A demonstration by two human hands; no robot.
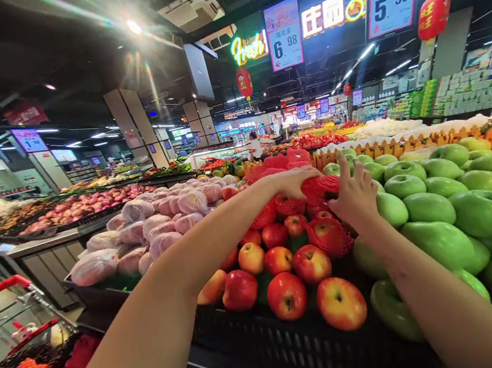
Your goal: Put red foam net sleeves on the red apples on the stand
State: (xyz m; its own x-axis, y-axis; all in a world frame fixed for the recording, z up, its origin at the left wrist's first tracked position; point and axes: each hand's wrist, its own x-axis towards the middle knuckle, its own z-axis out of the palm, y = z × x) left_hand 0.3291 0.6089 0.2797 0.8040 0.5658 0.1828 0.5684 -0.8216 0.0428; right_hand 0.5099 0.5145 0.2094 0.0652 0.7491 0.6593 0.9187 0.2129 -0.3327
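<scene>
Both forearms stretch forward from the bottom edge, over a black crate [302,339] full of red apples [287,294]. At the back of this crate, the left hand [293,181] and the right hand [356,193] meet on a red foam net [320,187]. The left hand lies on the top of the net with bent fingers and seems to grip it. The right hand touches the net from the right side, with its fingers half spread and pointing up. Whether an apple sits inside this net, I cannot tell. More netted apples [331,235] lie just below the hands. Green apples [486,211] are piled just beside, on the right. On the left are pale bagged fruits [158,225], and a red shopping cart [7,315] stands at the lower left corner.
</scene>
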